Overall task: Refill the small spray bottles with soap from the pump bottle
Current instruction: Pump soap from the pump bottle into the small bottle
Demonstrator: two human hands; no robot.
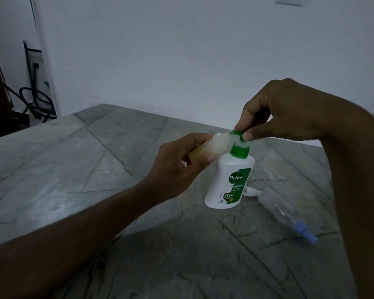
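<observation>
Background, far left: dark cables [36, 100] and a dark frame [31, 67] by a white wall [160, 50], behind the table.
Surface: grey stone-patterned table [84, 169] with dark veins.
Left hand [179, 167]: reaches in from lower left; fingers and thumb curled round a small spray bottle, clamped on its lower end.
Small spray bottle [216, 144]: held in the air, tilted near horizontal; gold-coloured base [45, 153] toward the left, clear body holding whitish foamy soap, open mouth toward the right, right at the pump head. Whether mouth and spout touch cannot be told.
Pump bottle [229, 182]: white, green label reading "Dettol Original", upright on the table at centre right, below both hands; green collar at the neck.
Pump head [238, 134]: green, at the top of the pump bottle, partly hidden by fingertips.
Right hand [283, 113]: comes in from the right, above the pump bottle; thumb and fingertips drawn together, pinching the pump head.
Spray nozzle piece [252, 192]: small, white, lying on the table just right of the pump bottle's base, partly hidden behind it.
Second spray bottle [279, 205]: clear, lying on its side on the table to the right of the pump bottle; blue end [306, 230] pointing toward the lower right. Contents cannot be told.
</observation>
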